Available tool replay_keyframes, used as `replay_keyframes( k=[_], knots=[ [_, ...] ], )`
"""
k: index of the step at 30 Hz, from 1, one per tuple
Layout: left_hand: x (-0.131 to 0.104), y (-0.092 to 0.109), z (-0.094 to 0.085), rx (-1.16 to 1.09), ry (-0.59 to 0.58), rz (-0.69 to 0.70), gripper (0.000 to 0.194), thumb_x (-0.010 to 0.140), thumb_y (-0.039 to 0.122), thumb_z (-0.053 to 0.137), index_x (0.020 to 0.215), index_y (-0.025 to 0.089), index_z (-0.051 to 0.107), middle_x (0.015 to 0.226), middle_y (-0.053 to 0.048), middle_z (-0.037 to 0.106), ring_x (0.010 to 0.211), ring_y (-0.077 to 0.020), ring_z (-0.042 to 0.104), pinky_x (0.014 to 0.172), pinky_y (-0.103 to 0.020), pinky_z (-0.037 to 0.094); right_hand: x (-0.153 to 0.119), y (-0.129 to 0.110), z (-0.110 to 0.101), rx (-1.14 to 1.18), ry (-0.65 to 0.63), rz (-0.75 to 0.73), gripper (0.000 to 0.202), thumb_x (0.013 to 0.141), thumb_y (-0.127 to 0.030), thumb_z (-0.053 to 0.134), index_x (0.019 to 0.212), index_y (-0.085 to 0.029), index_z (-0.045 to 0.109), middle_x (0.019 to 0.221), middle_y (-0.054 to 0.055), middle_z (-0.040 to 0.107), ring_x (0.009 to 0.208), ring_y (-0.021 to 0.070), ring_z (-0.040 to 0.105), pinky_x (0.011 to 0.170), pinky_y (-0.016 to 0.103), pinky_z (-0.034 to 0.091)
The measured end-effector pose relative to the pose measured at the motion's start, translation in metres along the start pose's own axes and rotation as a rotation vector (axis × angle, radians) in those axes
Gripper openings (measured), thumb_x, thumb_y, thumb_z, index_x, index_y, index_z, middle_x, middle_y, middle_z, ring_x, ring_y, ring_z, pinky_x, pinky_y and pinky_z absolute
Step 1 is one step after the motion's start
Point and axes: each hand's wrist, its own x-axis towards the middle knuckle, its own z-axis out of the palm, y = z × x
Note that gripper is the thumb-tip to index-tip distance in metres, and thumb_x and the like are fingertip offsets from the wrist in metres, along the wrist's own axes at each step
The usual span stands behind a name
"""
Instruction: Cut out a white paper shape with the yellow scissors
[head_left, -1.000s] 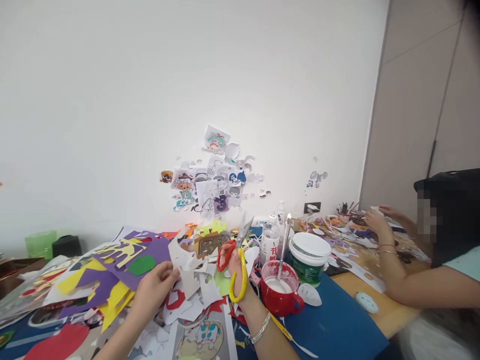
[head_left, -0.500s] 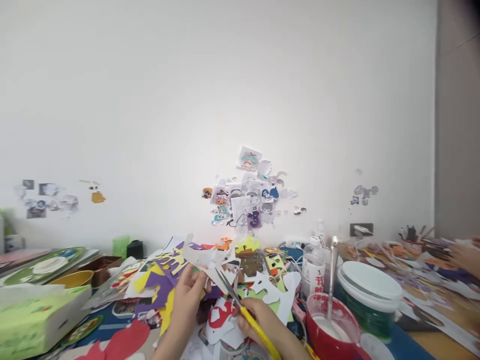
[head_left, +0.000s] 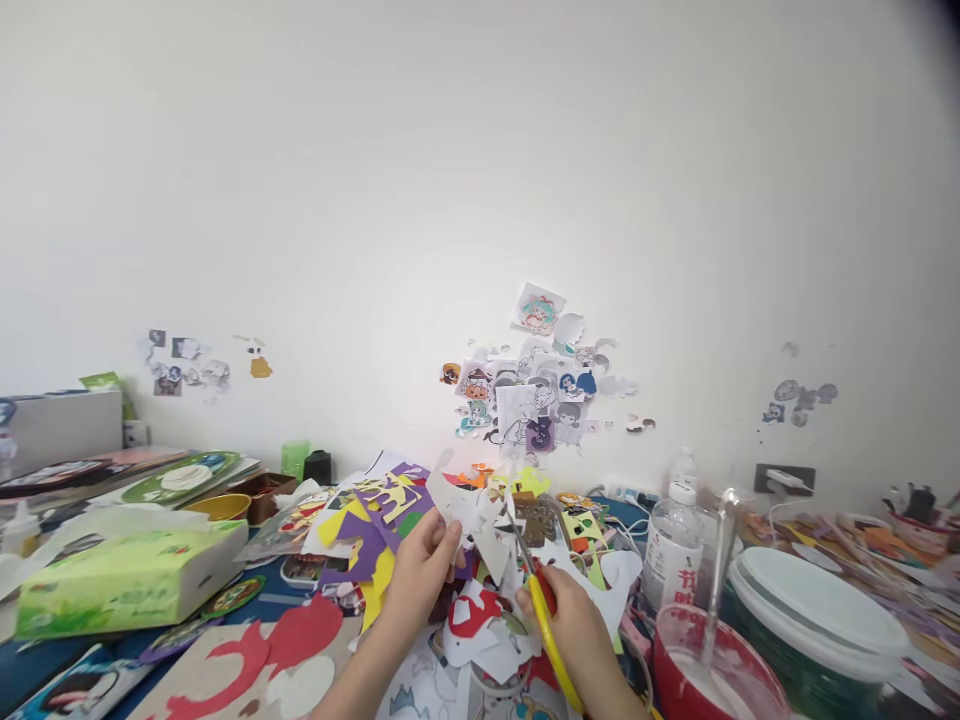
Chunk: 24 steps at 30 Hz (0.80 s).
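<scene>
— White wall [head_left: 337,200] all across the back, and a cluster of paper cut-outs [head_left: 525,400] stuck on it, just past twelve o'clock from the hands. Down on the blue tabletop [head_left: 30,665], paper scraps [head_left: 495,645] in a great heap!

— Where's the action, then?

— Dead centre! Left hand [head_left: 425,560]: thumb and fingers pinched together on a white paper offcut [head_left: 454,505], which pokes up toward twelve o'clock over the heap.

— And the right?

— Right hand [head_left: 570,612], fingers wrapped round the yellow-and-red handles of the scissors [head_left: 538,598], blades aimed at eleven o'clock, close by the offcut. Touching it? Can't tell from where I stand.

— What's round them?

— Purple and yellow paper [head_left: 364,545] at ten o'clock, red paper shapes [head_left: 307,632] at eight, a green tissue pack [head_left: 112,590] at nine.

— Other side's busy too: labelled plastic bottle [head_left: 671,555] at three, and at four a red cup [head_left: 670,670], white paste [head_left: 701,682] inside, metal handle [head_left: 720,570] standing up. White-lidded tub [head_left: 817,600] right beside it!
</scene>
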Motion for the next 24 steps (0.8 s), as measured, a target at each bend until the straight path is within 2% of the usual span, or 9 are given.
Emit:
replay_keyframes(
  k=[5,7,9,10,12,14,19,22,24],
  knots=[
    [0.000,-0.007,-0.002,0.362,0.142,0.042,0.022,0.081,0.039,0.038,0.069,0.022,0.044,0.049,0.006,0.046,0.047,-0.0132,0.044,0.050,-0.022,0.029,0.007,0.008,-0.005,0.132,0.056,-0.010,0.032,0.077,-0.050,0.046,0.071,-0.019,0.050,0.070,0.005,0.056,0.067,0.0200,0.053,0.062,0.028,0.038],
    [-0.001,-0.007,-0.004,0.531,0.156,0.061,0.020,0.080,0.035,0.038,0.067,0.022,0.045,0.049,0.006,0.045,0.049,-0.0139,0.044,0.050,-0.022,0.025,0.007,0.007,-0.006,0.211,0.069,-0.004,0.036,0.077,-0.054,0.044,0.068,-0.019,0.048,0.066,0.004,0.054,0.064,0.0189,0.051,0.061,0.028,0.038],
    [-0.001,-0.007,-0.005,0.640,0.137,0.073,0.020,0.080,0.033,0.039,0.067,0.023,0.049,0.051,0.004,0.047,0.050,-0.0148,0.045,0.050,-0.022,0.024,0.002,0.002,-0.007,0.369,-0.006,-0.036,0.041,0.079,-0.058,0.040,0.070,-0.019,0.049,0.065,0.003,0.052,0.060,0.0166,0.049,0.058,0.026,0.038],
    [-0.001,-0.006,-0.005,0.656,0.126,0.079,0.021,0.080,0.034,0.039,0.068,0.023,0.051,0.052,0.003,0.048,0.052,-0.0152,0.045,0.050,-0.023,0.024,-0.001,-0.001,-0.007,0.467,-0.101,-0.057,0.044,0.079,-0.060,0.037,0.072,-0.018,0.050,0.064,0.003,0.051,0.058,0.0152,0.048,0.055,0.025,0.038],
    [0.001,-0.006,-0.007,0.619,0.122,0.087,0.025,0.080,0.037,0.039,0.066,0.022,0.053,0.055,0.002,0.051,0.054,-0.0155,0.047,0.051,-0.023,0.026,-0.009,-0.005,-0.006,0.627,-0.352,-0.077,0.051,0.080,-0.065,0.031,0.078,-0.018,0.052,0.062,0.001,0.049,0.049,0.0123,0.044,0.047,0.023,0.036],
    [0.003,-0.007,-0.010,0.506,0.125,0.073,0.027,0.079,0.041,0.041,0.066,0.021,0.053,0.055,0.002,0.051,0.053,-0.0147,0.046,0.050,-0.023,0.029,-0.016,-0.007,-0.001,0.636,-0.504,-0.085,0.052,0.078,-0.066,0.033,0.078,-0.018,0.053,0.058,-0.001,0.048,0.045,0.0103,0.040,0.043,0.021,0.033],
    [0.011,-0.007,-0.016,0.021,0.088,-0.094,0.031,0.074,0.051,0.046,0.075,0.021,0.046,0.042,0.010,0.037,0.035,-0.0087,0.033,0.041,-0.021,0.028,-0.022,-0.004,0.012,0.396,-0.403,-0.172,0.041,0.073,-0.058,0.052,0.062,-0.018,0.053,0.056,-0.001,0.048,0.048,0.0094,0.037,0.045,0.020,0.029],
    [0.011,-0.006,-0.012,-0.185,0.065,-0.126,0.033,0.071,0.053,0.050,0.078,0.023,0.038,0.040,0.013,0.037,0.030,-0.0068,0.029,0.037,-0.019,0.025,-0.022,-0.006,0.015,0.429,-0.365,-0.119,0.039,0.075,-0.055,0.050,0.061,-0.019,0.054,0.052,-0.001,0.048,0.044,0.0101,0.037,0.043,0.021,0.028],
    [0.008,-0.005,-0.006,-0.206,0.042,-0.122,0.034,0.071,0.052,0.051,0.078,0.023,0.036,0.039,0.014,0.039,0.029,-0.0069,0.031,0.036,-0.019,0.025,-0.021,-0.008,0.014,0.499,-0.288,-0.088,0.039,0.074,-0.056,0.052,0.058,-0.020,0.055,0.050,-0.001,0.049,0.044,0.0114,0.040,0.043,0.022,0.030]
  ],
)
